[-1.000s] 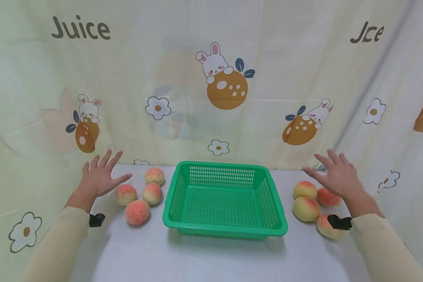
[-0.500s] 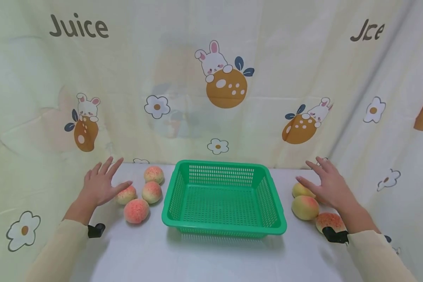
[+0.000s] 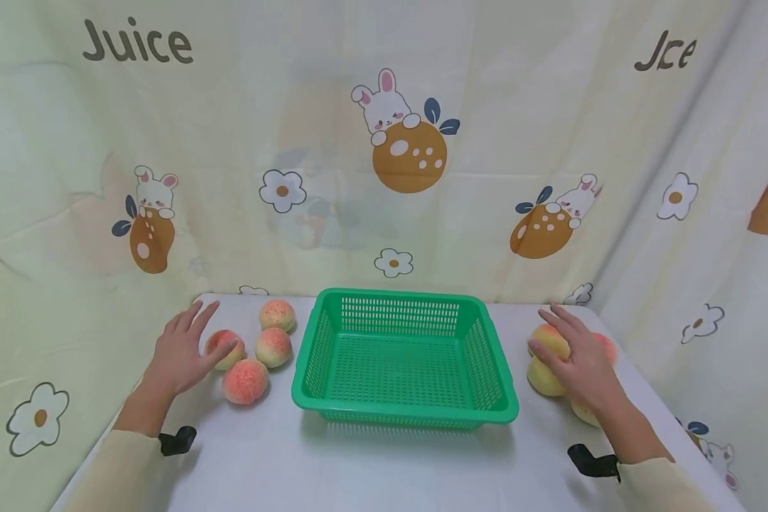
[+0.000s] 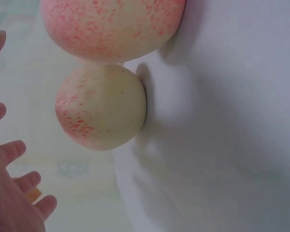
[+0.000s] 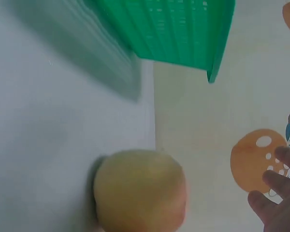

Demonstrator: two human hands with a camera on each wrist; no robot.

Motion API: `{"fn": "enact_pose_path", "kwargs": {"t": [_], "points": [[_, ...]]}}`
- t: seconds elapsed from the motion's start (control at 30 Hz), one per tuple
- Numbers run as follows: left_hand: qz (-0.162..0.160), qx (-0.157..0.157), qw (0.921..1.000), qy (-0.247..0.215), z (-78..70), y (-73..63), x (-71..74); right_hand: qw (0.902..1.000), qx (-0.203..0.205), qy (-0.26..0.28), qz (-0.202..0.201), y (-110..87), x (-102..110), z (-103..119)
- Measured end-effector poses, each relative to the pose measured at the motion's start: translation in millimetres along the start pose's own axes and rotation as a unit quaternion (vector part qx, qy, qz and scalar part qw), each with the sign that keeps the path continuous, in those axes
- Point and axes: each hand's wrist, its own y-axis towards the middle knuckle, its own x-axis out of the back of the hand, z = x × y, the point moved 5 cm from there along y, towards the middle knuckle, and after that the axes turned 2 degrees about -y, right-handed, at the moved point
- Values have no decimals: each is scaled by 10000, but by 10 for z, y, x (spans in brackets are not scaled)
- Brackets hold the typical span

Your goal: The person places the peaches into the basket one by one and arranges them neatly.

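Observation:
My left hand (image 3: 180, 355) hovers with spread fingers just left of a group of peaches. Its thumb overlaps one reddish peach (image 3: 222, 343) in the head view; a pinker peach (image 3: 246, 382) lies in front. The left wrist view shows a pale, red-speckled peach (image 4: 104, 107) apart from the fingers. On the other side, my right hand (image 3: 585, 366) is held over a second group, partly hiding it, fingers extended and holding nothing. A yellow-green peach (image 3: 542, 378) shows beside its thumb, and a yellowish peach (image 5: 140, 191) appears below it in the right wrist view.
Between the two groups stands a green plastic basket (image 3: 403, 412) with slotted walls and nothing inside. A white cloth (image 3: 384, 469) covers the table. A curtain (image 3: 333, 128) printed with rabbits and fruit hangs behind and along the sides.
Both hands have come lower and nearer to the peaches. The right hand has also moved leftward over its group. The head view has tilted down slightly; peaches and basket stay put.

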Motion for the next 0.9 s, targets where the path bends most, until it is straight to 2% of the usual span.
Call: {"fn": "enact_pose_path", "kwargs": {"t": [0.27, 0.33, 0.53, 0.73, 0.9], "points": [[74, 214, 9988, -441, 24, -124, -71, 9986, -155, 483, -156, -183, -152, 164], [13, 262, 9981, -556, 41, -160, -88, 9976, -196, 645, -148, -226, -194, 200], [-224, 283, 9954, -886, 66, -268, -133, 9922, 12, 1241, 66, -341, -352, 309], [64, 627, 9930, -999, 82, -322, -226, 9811, -340, 1874, 350, -454, -492, 411], [133, 787, 9858, -1477, 96, -308, -262, 9664, -750, 2413, 474, -535, -561, 473]]}}
